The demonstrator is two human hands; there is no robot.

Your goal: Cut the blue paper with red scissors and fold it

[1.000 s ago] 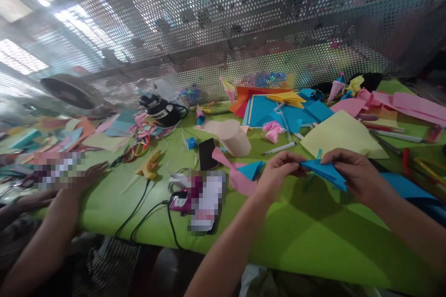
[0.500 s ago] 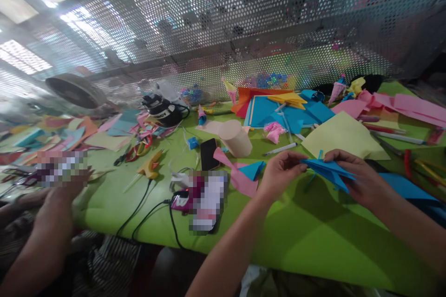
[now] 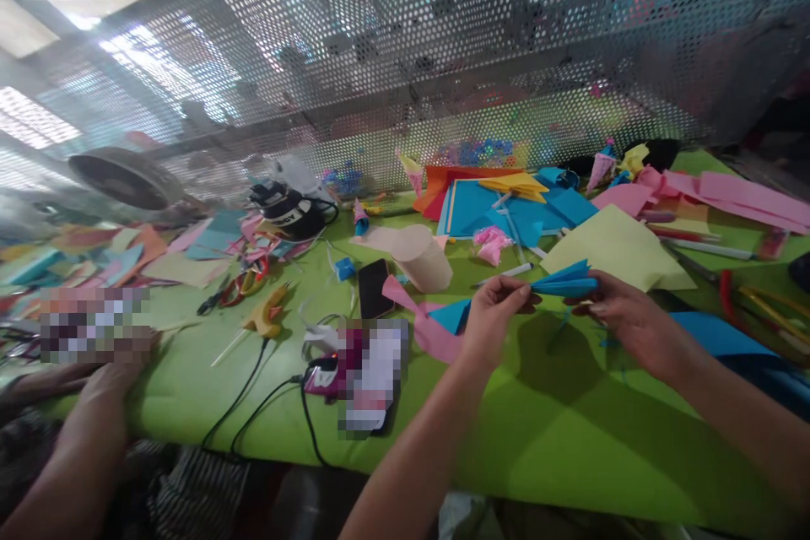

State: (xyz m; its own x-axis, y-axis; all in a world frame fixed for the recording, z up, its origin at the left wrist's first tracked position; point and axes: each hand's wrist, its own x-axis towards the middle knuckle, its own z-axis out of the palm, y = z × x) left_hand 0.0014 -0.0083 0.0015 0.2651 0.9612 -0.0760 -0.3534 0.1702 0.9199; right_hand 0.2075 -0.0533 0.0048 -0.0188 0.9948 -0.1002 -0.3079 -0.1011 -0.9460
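Note:
A folded piece of blue paper (image 3: 565, 280) is held up over the green table between my two hands. My left hand (image 3: 497, 308) pinches its left tip between thumb and fingers. At the wider right end, where the folds fan apart, my right hand (image 3: 623, 316) grips the paper with bent fingers. Just left of my left hand lie a pink paper strip (image 3: 436, 337) and a small blue paper triangle (image 3: 448, 317). Behind the hands rests a pale yellow sheet (image 3: 611, 249), with a white pen (image 3: 506, 273) to its left.
A cream paper cup (image 3: 423, 260), a black phone (image 3: 375, 288) and a yellow glue gun (image 3: 267, 314) with a trailing cord stand left of my hands. Blue sheets (image 3: 474, 211) lie behind. Red-handled scissors (image 3: 726, 295) are at right. Another person's hand (image 3: 123, 359) rests at far left.
The blue paper has turned in my hands and now lies more level, its folds fanning to the right. My right hand has shifted slightly. The view has moved a little.

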